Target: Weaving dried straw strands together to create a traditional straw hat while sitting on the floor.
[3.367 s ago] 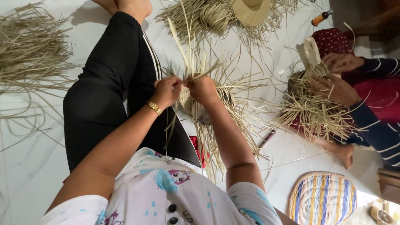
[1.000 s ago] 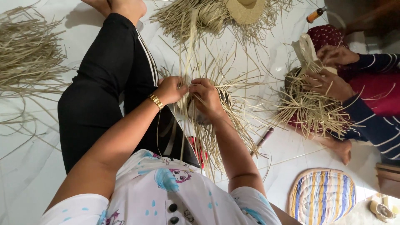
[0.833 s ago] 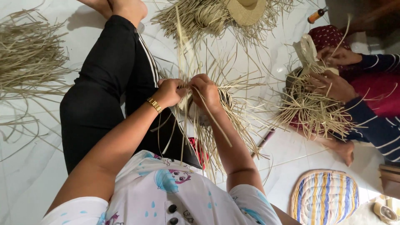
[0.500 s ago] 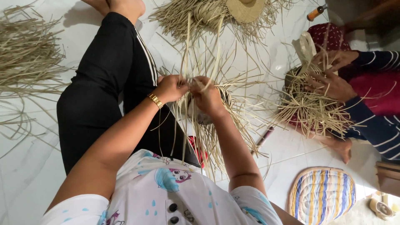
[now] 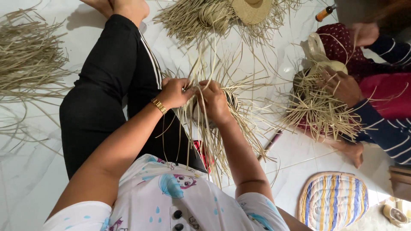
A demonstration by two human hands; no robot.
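Both hands meet over the lap: the left hand (image 5: 174,92) and the right hand (image 5: 212,100) have their fingers pinched shut on dried straw strands (image 5: 205,128) of a half-woven piece, loose ends fanning above and trailing below the fingers. Beyond the fingertips lies a straw hat (image 5: 252,8) on the white floor (image 5: 25,171).

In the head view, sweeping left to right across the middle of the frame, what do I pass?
Loose straw pile → black-trousered leg → left hand → right hand on the straw weave → co-worker's straw piece → co-worker's striped sleeve.
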